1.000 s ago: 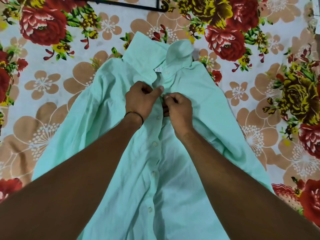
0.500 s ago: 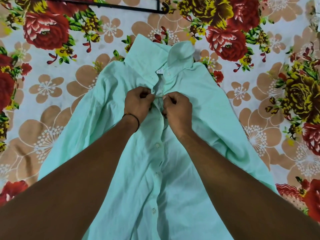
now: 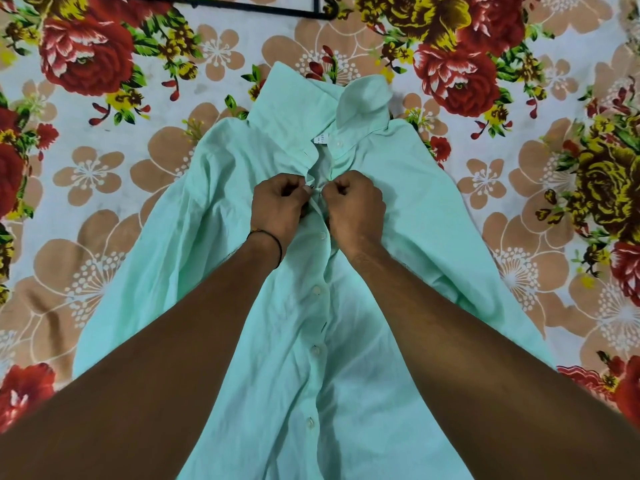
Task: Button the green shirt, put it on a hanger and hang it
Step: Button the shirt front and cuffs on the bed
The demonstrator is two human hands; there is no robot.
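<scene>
The light green shirt (image 3: 408, 188) lies front-up on a floral bedsheet, collar pointing away from me. Several white buttons run closed down its front placket. My left hand (image 3: 277, 206) pinches the left edge of the placket just below the collar. Right beside it, my right hand (image 3: 356, 206) pinches the facing edge, knuckles nearly touching the left hand. The button between the fingers is hidden. A black hanger (image 3: 277, 10) lies at the top edge of the view, beyond the collar, only partly in frame.
The floral bedsheet (image 3: 104, 174) with red roses and tan flowers spreads under everything. The shirt's sleeves bunch out to both sides. My forearms cross the lower half of the shirt.
My left thumb, stretched across the placket a second ago, has curled in. Both hands now sit closed together a little lower on the placket.
</scene>
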